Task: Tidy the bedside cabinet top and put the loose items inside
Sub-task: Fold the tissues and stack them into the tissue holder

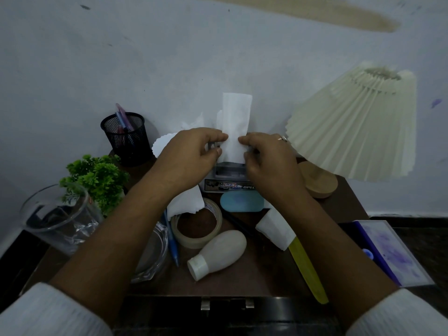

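Currently both hands are meeting at the back middle of the cabinet top (254, 280). The left hand (191, 154) is pinching the left edge of an upright white tissue (236, 117) between thumb and forefinger, and the right hand (266, 163) is pinching its right edge the same way. The tissue is standing above a grey box (228, 184), with its lower end reaching the box's top.

Loose items are lying nearer the front:
- a tape roll (184, 238), with crumpled paper (186, 202) overlapping its far rim
- a blue pen (172, 246) just left of the roll
- a pale bottle (218, 253) on its side
- a blue oval case (242, 201) in front of the box
- a yellow stick (308, 272) with a paper-wrapped end

A mesh pen pot (126, 139), a plant (97, 178) and a glass jug (60, 217) are sitting at the left, and a pleated lamp (358, 127) is at the right.
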Available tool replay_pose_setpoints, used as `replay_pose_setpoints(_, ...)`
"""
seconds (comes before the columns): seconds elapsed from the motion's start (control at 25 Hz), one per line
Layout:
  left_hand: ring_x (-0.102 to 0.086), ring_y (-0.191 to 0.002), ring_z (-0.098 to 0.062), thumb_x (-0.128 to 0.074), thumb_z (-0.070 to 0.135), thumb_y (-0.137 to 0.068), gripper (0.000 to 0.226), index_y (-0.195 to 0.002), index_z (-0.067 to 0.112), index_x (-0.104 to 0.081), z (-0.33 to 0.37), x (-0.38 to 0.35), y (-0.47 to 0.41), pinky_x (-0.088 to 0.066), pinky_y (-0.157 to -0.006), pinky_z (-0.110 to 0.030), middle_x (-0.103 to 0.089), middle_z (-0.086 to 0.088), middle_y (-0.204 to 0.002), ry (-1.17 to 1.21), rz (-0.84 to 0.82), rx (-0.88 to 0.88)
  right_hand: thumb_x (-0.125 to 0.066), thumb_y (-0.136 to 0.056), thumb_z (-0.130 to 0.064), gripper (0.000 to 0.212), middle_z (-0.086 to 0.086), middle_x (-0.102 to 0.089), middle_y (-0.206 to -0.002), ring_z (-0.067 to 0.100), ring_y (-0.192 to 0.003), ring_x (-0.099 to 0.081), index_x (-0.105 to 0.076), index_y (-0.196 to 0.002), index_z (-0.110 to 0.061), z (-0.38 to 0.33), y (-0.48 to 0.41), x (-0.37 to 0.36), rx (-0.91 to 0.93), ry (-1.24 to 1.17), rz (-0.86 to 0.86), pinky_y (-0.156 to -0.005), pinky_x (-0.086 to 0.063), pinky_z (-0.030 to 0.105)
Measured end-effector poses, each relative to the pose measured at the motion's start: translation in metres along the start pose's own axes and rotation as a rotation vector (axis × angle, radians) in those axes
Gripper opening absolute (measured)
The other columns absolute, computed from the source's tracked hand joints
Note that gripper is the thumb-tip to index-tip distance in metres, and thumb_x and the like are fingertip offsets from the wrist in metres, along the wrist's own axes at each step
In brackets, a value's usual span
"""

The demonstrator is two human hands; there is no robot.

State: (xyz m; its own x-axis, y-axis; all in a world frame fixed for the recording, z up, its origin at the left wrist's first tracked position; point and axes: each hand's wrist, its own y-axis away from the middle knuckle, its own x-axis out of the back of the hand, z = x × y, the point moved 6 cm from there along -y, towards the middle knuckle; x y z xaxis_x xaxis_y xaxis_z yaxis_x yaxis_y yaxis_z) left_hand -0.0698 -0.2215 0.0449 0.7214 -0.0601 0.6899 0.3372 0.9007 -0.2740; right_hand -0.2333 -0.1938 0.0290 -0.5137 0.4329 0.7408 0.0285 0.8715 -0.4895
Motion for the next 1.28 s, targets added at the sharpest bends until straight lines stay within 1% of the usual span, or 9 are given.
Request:
replay_pose_setpoints(0.12, -0.063, -0.113, -0.017, -0.061, 0.024, -0.098, 0.036, -0.134, 0.025, -0.065, -0.003, -0.005, -0.001, -0.043, -0.091, -0.023, -0.064, 0.007, -0.136, -0.152, -0.051, 0.017, -0.059, -0.093, -0.013, 0.024, 0.006, -0.074, -0.109, 0.027, -0.100, -0.060, -0.073, -0.113, -0.011, -0.003, 0.003, -0.002, 0.045, 0.132, -0.043, -0.090, -0.046, 0.035)
replay_pose_setpoints(0.2, -0.061, -0.119, -0.017, -0.061, 0.027, -0.097, 0.035, -0.132, 0.025, -0.066, -0.004, -0.009, -0.002, -0.046, -0.099, -0.028, -0.066, 0.003, -0.133, -0.194, -0.099, 0.015, -0.061, -0.092, -0.020, 0.021, 0.003, -0.074, -0.103, 0.025, -0.094, -0.059, -0.075, -0.106, -0.014, -0.002, 0.001, -0.004, 0.056, 0.191, -0.057, -0.085, -0.044, 0.034)
replay_pose_setpoints(0.28, -0.060, -0.123, -0.016, -0.061, 0.030, -0.097, 0.035, -0.132, 0.024, -0.066, -0.005, -0.009, -0.002, -0.045, -0.101, -0.028, -0.067, 0.003, -0.132, -0.209, -0.113, 0.022, -0.062, -0.092, -0.023, 0.022, 0.003, -0.073, -0.107, 0.025, -0.096, -0.061, -0.075, -0.107, -0.015, 0.000, -0.001, -0.005, 0.056, 0.196, -0.063, -0.089, -0.046, 0.037)
replay_pose_setpoints(0.36, -0.060, -0.121, -0.013, -0.061, 0.032, -0.098, 0.036, -0.132, 0.024, -0.066, -0.004, -0.007, -0.003, -0.041, -0.094, -0.022, -0.064, 0.005, -0.136, -0.227, -0.111, 0.020, -0.062, -0.092, -0.025, 0.024, 0.003, -0.072, -0.109, 0.025, -0.099, -0.061, -0.075, -0.110, -0.017, 0.001, -0.002, -0.006, 0.060, 0.196, -0.064, -0.090, -0.048, 0.040)
replay_pose_setpoints(0.64, -0.058, -0.100, -0.011, -0.059, 0.027, -0.100, 0.036, -0.136, 0.024, -0.063, 0.000, -0.005, -0.004, -0.036, -0.082, -0.020, -0.063, 0.007, -0.137, -0.151, -0.100, -0.003, -0.063, -0.091, -0.017, 0.028, 0.005, -0.070, -0.112, 0.023, -0.104, -0.060, -0.072, -0.118, -0.012, -0.005, -0.003, 0.003, 0.074, 0.108, 0.047, -0.092, -0.047, 0.036)
replay_pose_setpoints(0.88, -0.059, -0.120, -0.014, -0.059, 0.027, -0.099, 0.035, -0.133, 0.025, -0.065, -0.004, -0.006, -0.004, -0.043, -0.096, -0.026, -0.062, 0.005, -0.140, -0.203, -0.130, 0.003, -0.062, -0.093, -0.021, 0.021, 0.002, -0.075, -0.106, 0.022, -0.098, -0.065, -0.075, -0.109, -0.016, -0.003, -0.003, -0.004, 0.093, 0.144, -0.039, -0.093, -0.049, 0.039)
replay_pose_setpoints(1.08, -0.054, -0.131, -0.013, -0.060, 0.028, -0.099, 0.034, -0.132, 0.024, -0.066, -0.004, -0.005, -0.005, -0.040, -0.103, -0.028, -0.060, 0.003, -0.143, -0.230, -0.137, 0.000, -0.062, -0.094, -0.019, 0.022, 0.004, -0.075, -0.107, 0.023, -0.099, -0.065, -0.075, -0.111, -0.014, -0.004, -0.004, -0.003, 0.092, 0.122, -0.040, -0.093, -0.051, 0.039)
replay_pose_setpoints(1.2, -0.058, -0.123, -0.015, -0.059, 0.027, -0.099, 0.037, -0.135, 0.024, -0.064, -0.004, -0.003, -0.004, -0.042, -0.100, -0.027, -0.058, 0.005, -0.144, -0.213, -0.127, 0.005, -0.060, -0.094, -0.020, 0.022, 0.003, -0.075, -0.105, 0.022, -0.096, -0.065, -0.076, -0.109, -0.016, -0.001, -0.004, -0.008, 0.089, 0.138, -0.118, -0.092, -0.052, 0.042)
replay_pose_setpoints(1.28, -0.058, -0.122, -0.014, -0.059, 0.027, -0.099, 0.037, -0.135, 0.024, -0.064, -0.004, -0.003, -0.003, -0.041, -0.097, -0.025, -0.059, 0.006, -0.144, -0.215, -0.135, 0.011, -0.060, -0.094, -0.021, 0.024, 0.003, -0.073, -0.108, 0.021, -0.099, -0.064, -0.074, -0.113, -0.016, 0.000, -0.005, -0.007, 0.060, 0.110, -0.102, -0.093, -0.052, 0.041)
